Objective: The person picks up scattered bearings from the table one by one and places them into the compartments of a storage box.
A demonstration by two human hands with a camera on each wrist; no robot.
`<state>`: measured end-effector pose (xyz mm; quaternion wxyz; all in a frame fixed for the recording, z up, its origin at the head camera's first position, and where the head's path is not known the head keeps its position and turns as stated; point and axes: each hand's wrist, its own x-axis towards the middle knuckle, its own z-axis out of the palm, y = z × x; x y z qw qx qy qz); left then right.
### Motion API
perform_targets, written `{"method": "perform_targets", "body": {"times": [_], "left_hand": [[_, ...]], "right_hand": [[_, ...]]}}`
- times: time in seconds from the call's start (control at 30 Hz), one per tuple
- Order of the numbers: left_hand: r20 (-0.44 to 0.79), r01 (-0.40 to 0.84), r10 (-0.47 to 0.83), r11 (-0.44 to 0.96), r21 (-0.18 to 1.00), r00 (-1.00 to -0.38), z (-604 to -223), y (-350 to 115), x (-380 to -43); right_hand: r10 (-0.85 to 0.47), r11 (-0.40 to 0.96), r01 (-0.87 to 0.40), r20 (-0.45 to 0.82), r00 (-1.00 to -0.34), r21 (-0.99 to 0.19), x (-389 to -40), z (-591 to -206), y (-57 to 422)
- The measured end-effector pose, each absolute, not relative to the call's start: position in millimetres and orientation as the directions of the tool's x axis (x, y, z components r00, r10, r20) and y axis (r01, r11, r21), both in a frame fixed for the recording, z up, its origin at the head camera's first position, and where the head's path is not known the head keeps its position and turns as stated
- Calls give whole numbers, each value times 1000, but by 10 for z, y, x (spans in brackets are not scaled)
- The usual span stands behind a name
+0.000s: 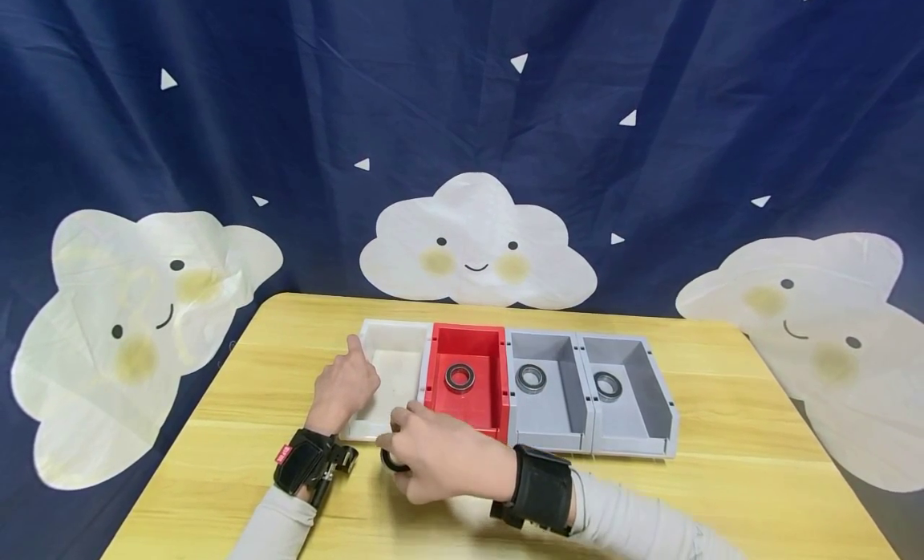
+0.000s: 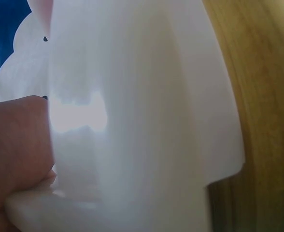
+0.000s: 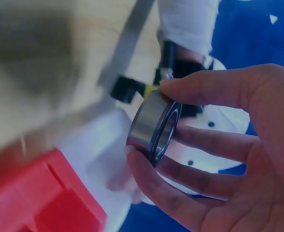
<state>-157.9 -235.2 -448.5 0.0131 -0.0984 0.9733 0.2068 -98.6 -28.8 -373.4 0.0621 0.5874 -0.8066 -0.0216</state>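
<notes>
In the head view my right hand (image 1: 440, 452) is over the table in front of the white bin (image 1: 397, 327) and the red bin (image 1: 468, 330). It pinches a bearing (image 3: 154, 125), a steel ring with a dark inner side, between thumb and fingertips; the right wrist view shows it held tilted. My left hand (image 1: 345, 387) grips the left wall of the white bin, fingers lying over the rim. Close up, the left wrist view is mostly filled by the glossy white wall (image 2: 132, 145), with part of the hand (image 2: 16, 150) against it.
One bearing (image 1: 459, 377) lies in the red bin. Two grey bins adjoin it on the right, with a bearing (image 1: 531, 379) in the nearer one and another bearing (image 1: 608, 386) in the far right one. A blue cloud-print curtain (image 1: 462, 103) hangs behind the wooden table (image 1: 722, 496).
</notes>
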Motion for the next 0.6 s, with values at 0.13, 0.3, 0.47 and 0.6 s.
{"method": "perform_targets", "body": {"times": [0.13,0.3,0.47,0.6], "left_hand": [[-71,-198,-185,890,411,-980,-4482,-2349,-1573],[-79,-196,-180,886,420,-980,-4487,-2349,-1573],[-91,-202,-180,881,428,-979,-4487,-2358,-1579],[-95,-202,-179,885,420,-979,-4482,-2364,-1584]], "right_hand": [[-937,346,-933,84,-339,93,-1089,-3597,-294],[-919,389,-921,86,-386,20,-1222,-3437,-310],[-906,414,-910,103,-411,1,-1364,-3329,-365],[-907,407,-913,111,-406,-17,-1465,-3270,-428]]}}
